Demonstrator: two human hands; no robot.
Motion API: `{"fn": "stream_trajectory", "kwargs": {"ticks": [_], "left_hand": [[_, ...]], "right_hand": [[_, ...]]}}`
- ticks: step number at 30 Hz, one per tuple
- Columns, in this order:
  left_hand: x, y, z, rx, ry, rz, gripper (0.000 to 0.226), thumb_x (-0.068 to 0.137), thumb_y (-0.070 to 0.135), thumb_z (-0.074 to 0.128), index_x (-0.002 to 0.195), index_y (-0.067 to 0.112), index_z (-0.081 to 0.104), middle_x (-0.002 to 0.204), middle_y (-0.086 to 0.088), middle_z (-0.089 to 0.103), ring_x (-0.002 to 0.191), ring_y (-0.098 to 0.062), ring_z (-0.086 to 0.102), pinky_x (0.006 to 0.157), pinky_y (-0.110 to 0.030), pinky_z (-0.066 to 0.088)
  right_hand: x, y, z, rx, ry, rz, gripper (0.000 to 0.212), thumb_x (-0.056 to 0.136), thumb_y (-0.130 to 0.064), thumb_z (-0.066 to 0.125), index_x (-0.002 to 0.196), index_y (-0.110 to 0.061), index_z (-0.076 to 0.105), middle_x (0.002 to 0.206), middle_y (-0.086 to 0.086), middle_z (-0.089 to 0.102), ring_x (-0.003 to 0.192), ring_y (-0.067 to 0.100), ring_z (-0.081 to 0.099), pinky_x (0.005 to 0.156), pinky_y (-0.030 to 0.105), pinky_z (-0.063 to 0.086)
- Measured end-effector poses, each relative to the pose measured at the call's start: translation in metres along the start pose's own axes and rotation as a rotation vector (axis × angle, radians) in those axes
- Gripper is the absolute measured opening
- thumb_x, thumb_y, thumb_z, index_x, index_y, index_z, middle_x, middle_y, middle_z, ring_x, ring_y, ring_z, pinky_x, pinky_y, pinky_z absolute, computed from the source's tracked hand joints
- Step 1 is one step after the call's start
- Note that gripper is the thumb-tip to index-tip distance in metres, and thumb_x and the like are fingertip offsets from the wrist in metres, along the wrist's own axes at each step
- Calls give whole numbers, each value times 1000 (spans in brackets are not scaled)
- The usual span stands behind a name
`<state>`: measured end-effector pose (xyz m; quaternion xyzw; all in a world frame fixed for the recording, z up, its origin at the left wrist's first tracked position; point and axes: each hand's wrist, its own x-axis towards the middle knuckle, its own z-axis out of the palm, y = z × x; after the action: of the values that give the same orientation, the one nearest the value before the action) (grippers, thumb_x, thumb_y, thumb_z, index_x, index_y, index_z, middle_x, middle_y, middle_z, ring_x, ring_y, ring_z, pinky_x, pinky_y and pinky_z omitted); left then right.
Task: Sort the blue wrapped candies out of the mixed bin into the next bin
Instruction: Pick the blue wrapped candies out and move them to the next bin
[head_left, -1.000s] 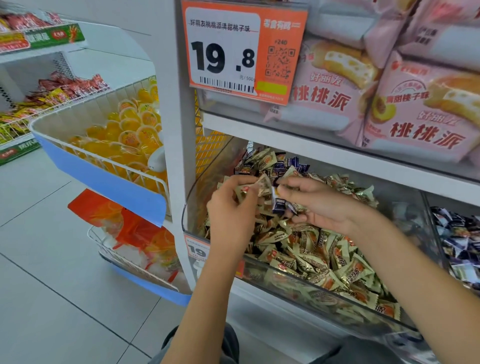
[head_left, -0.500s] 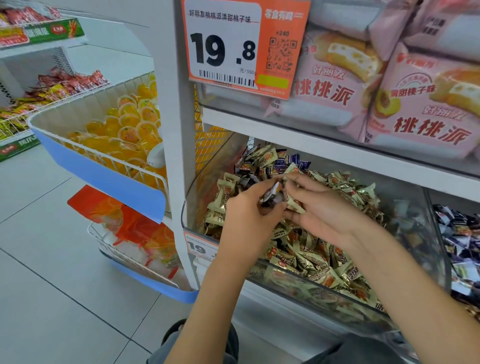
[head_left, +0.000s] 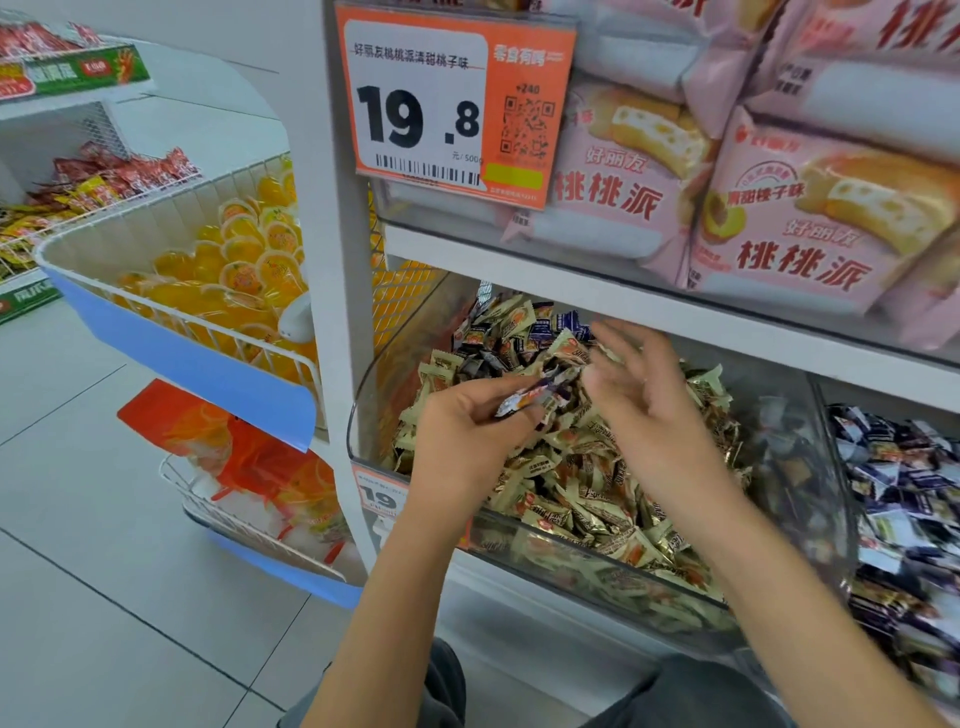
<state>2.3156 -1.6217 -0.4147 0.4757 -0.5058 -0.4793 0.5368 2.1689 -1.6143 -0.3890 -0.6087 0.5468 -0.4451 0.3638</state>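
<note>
Holding blue candies over the mixed bin, left hand grip clamped; right hand, fingers spread, empty, lies nearer the next bin, far right.

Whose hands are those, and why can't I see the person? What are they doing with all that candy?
The camera sits on the person's head and looks down, so you see only their two arms. They stand at a shop shelf. In front is a clear mixed bin full of gold wrapped candies, with some blue wrapped candies at the back. The left hand pinches a few wrapped candies, at least one bluish. The right hand is open above the pile, blurred, holding nothing that I can see. The next bin on the right holds mostly blue ones. Above hang an orange price tag and pink cake packets.
</note>
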Motion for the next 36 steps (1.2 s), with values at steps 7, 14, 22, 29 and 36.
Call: {"fn": "stream_trajectory", "kwargs": {"ticks": [7,14,22,29,36], "left_hand": [[-12,-2,11,317,-128,98,37,92,3,49,123,20,58,100,8,70,90,0,65,78,-25,56],[-14,1,9,284,-123,115,50,86,-10,49,120,27,56,117,18,59,92,14,56,69,-7,42],[-17,-11,8,703,-224,203,28,88,0,53,100,20,69,95,15,63,89,-4,58,78,-19,46],[-24,-14,1,729,-156,225,24,88,1,56,95,19,70,89,9,67,78,-9,60,66,-20,44],[-23,-12,-13,699,-53,206,26,86,-2,55,94,16,72,92,5,70,86,-13,64,78,-28,51]], "right_hand": [[-9,5,56,221,89,16,25,95,-23,52,117,-35,57,115,-22,56,102,-21,47,84,7,41],[-12,2,16,253,398,3,31,97,0,42,95,-24,62,102,-7,64,82,3,63,77,16,50],[-81,30,-114,-325,498,71,26,96,-4,43,97,-24,61,95,-17,63,75,9,59,74,40,50],[-88,40,-130,-692,370,90,19,91,-12,56,93,-31,58,95,-7,63,43,6,50,45,20,42],[-22,2,-35,-799,201,-231,16,89,-8,55,96,-20,64,85,-7,64,70,11,58,74,29,52]]}}
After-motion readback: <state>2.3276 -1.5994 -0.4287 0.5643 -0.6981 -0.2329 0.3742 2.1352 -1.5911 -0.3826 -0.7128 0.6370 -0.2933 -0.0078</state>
